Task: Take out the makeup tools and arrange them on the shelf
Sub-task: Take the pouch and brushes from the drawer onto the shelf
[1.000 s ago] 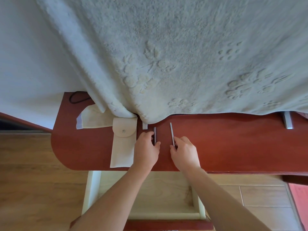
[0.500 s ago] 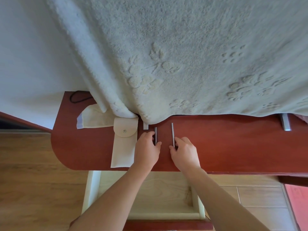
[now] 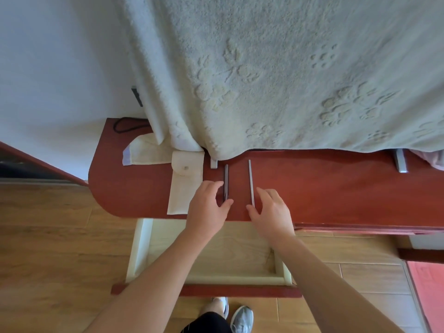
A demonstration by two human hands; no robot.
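Note:
Two slim makeup tools lie side by side, pointing away from me, on the red wooden shelf (image 3: pixel 336 193). The darker, thicker tool (image 3: pixel 226 179) is on the left; the thin silver tool (image 3: pixel 250 179) is on the right. My left hand (image 3: pixel 209 207) curls loosely beside the dark tool's near end, fingers to its left and thumb just below it. My right hand (image 3: pixel 271 210) hovers with spread fingers to the right of the silver tool's near end, gripping nothing. A cream fabric pouch (image 3: pixel 183 188) with a snap flap lies flat left of my left hand.
A thick cream blanket (image 3: pixel 288 68) hangs over the back of the shelf. A pale wooden drawer (image 3: pixel 141 248) stands pulled open under the shelf's front edge. A second cream cloth (image 3: pixel 144 153) and a black cable (image 3: pixel 125 123) lie at the back left. Metal brackets (image 3: pixel 401 162) stick out below the blanket.
Both hands have loosened and drawn back slightly from the two tools, fingers now spread. The tools stay where they lay.

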